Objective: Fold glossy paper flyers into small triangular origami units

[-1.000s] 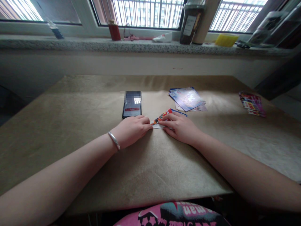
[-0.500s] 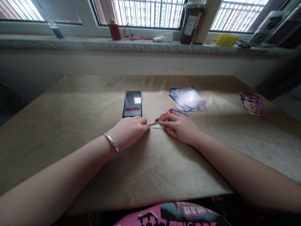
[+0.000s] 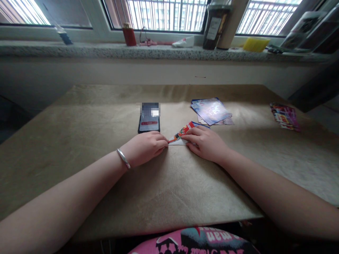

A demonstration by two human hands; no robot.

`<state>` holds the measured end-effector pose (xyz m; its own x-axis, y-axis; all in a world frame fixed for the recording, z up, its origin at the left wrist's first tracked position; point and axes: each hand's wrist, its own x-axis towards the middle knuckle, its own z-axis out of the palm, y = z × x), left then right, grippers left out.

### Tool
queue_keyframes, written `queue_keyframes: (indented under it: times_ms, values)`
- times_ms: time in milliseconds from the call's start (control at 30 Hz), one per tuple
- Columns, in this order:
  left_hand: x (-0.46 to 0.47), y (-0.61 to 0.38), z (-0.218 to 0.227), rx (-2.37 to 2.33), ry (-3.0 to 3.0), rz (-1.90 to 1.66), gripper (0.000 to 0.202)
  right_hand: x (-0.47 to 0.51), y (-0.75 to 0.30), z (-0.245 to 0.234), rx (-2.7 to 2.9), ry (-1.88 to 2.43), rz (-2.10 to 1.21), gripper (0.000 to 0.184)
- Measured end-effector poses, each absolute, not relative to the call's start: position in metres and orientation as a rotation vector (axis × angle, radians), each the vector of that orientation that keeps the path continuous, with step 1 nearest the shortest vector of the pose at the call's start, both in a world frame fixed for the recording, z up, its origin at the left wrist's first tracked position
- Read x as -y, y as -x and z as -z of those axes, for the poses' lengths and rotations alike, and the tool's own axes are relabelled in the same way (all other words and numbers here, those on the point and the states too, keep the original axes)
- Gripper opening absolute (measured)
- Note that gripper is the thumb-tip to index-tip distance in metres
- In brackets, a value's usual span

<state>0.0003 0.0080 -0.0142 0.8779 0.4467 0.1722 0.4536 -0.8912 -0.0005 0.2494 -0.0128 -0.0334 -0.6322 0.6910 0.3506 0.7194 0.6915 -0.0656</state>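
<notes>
A folded paper (image 3: 182,132), printed red and colourful on one side and white on the other, lies on the table between my hands. At its pointed left tip, my left hand (image 3: 147,147) has its fingers closed on the corner. My right hand (image 3: 205,143) grips the wider right part, fingertips pressing on top of it and hiding some of the print. A phone (image 3: 149,123) with a lit screen lies flat just beyond my left hand.
Past my right hand is a small pile of printed sheets (image 3: 212,110). More pink and red printed cards (image 3: 284,116) lie at the table's right. On the stone windowsill (image 3: 100,51) stand a red container (image 3: 129,35), a dark jar (image 3: 215,26) and a yellow block (image 3: 256,44).
My left hand has shifted very slightly at the paper's left tip, its fingers curling lower. My right hand has slid a touch to the right along the paper.
</notes>
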Motion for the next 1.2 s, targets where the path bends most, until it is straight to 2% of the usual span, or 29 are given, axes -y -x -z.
queue_keyframes:
  times_ms: [100,367,700,967,1200]
  values:
    - [-0.011,0.003,0.014,0.671,3.079,0.275,0.022,0.014,-0.25,0.033,2.54,1.138,0.1,0.03]
    - [-0.013,0.0,0.015,0.895,3.134,0.362,0.024,0.013,-0.249,0.035,2.558,1.069,0.04,0.026]
    - [-0.012,-0.002,0.022,0.56,3.096,0.418,0.027,0.01,-0.248,0.035,2.543,0.925,-0.03,0.02]
    - [-0.01,-0.005,0.02,0.498,3.02,0.375,0.026,0.009,-0.243,0.037,2.526,1.08,0.091,0.024]
    - [-0.011,-0.009,0.022,0.45,2.971,0.319,0.028,0.005,-0.239,0.038,2.448,1.221,-0.053,0.016]
